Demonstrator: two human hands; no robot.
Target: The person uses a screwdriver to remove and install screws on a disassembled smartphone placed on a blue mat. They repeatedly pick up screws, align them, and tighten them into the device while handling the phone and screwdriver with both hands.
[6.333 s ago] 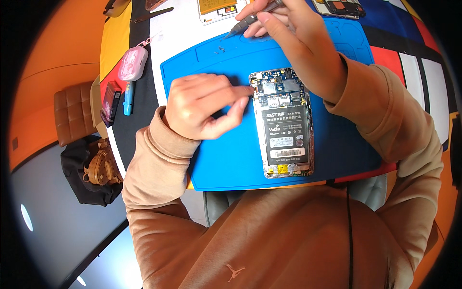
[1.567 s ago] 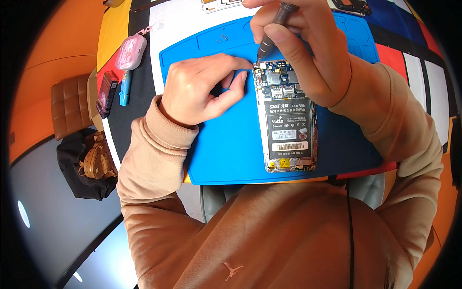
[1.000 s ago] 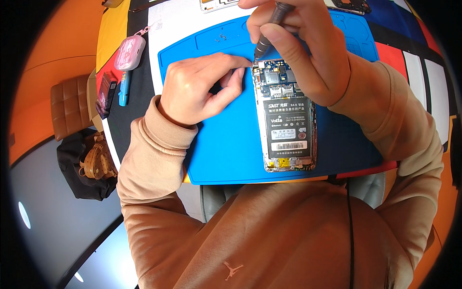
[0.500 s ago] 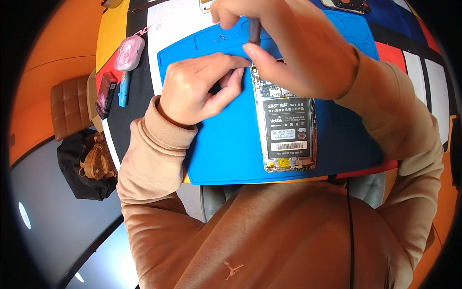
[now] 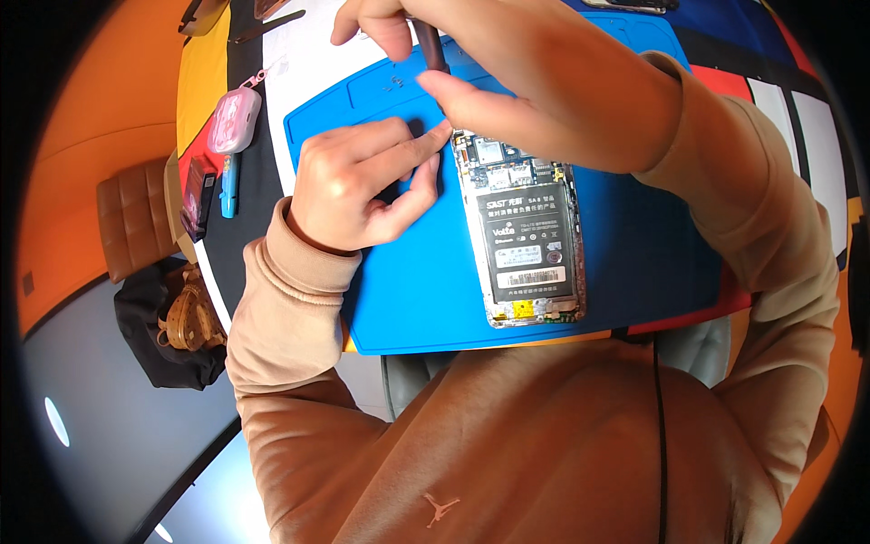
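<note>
An opened phone (image 5: 530, 240) with its black battery and circuit board showing lies upright on the blue mat (image 5: 399, 308). My left hand (image 5: 358, 181) has its fingers curled, the index fingertip reaching the phone's top left corner; what that fingertip presses is too small to make out. My right hand (image 5: 535, 91) arches over the top of the phone around a dark screwdriver (image 5: 430, 50), thumb against its shaft, hiding part of the board and the tool's tip. A few tiny screws (image 5: 392, 83) lie on the mat near its far edge.
Left of the mat are a pink case (image 5: 234, 118), a light blue stick-like item (image 5: 229, 186) and a dark box (image 5: 199, 199). Other phone parts (image 5: 634, 4) lie at the far edge. A brown chair (image 5: 136, 218) and a bag (image 5: 168, 322) stand beyond the table's left side.
My left fingertip moved up to the phone's top corner. My right hand brought the screwdriver down there, then swung up and leftward over it, covering more. The view shifted slightly in the last moment.
</note>
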